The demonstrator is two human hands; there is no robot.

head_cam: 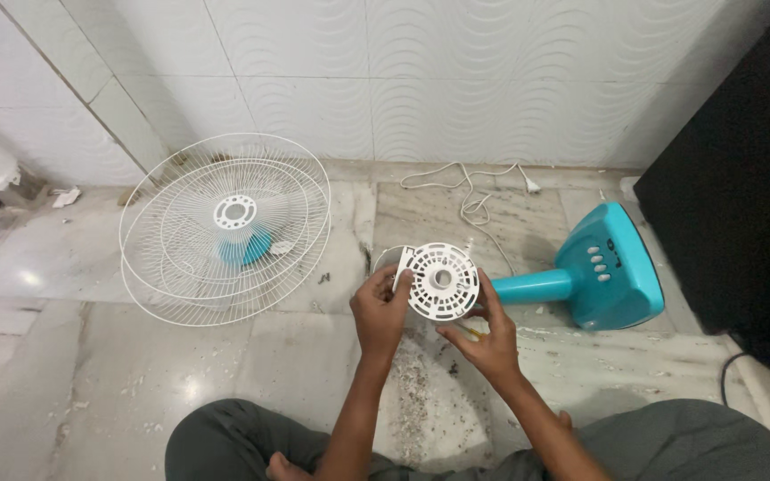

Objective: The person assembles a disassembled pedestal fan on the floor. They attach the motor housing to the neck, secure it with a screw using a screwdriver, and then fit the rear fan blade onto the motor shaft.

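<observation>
Both hands hold a round white vented fan cover (441, 281) above the marble floor (91, 356); the left hand (381, 310) grips its left edge with fingers curled over the rim, and the right hand (490, 337) pinches its right edge (thumb below). A teal fan stand (594, 274) lies just behind it; white wire fan guards (225, 228) lean against the tiled wall, well apart; a white power cord (470, 191) trails nearby.

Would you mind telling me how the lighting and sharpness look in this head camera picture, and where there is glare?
Head view: even, soft light; bright glare patches on the polished floor at left. The white vented disc, left hand and right hand are sharp, as are the wire fan guards. The dark panel at right is underexposed, and the wide lens bends the edges.
</observation>
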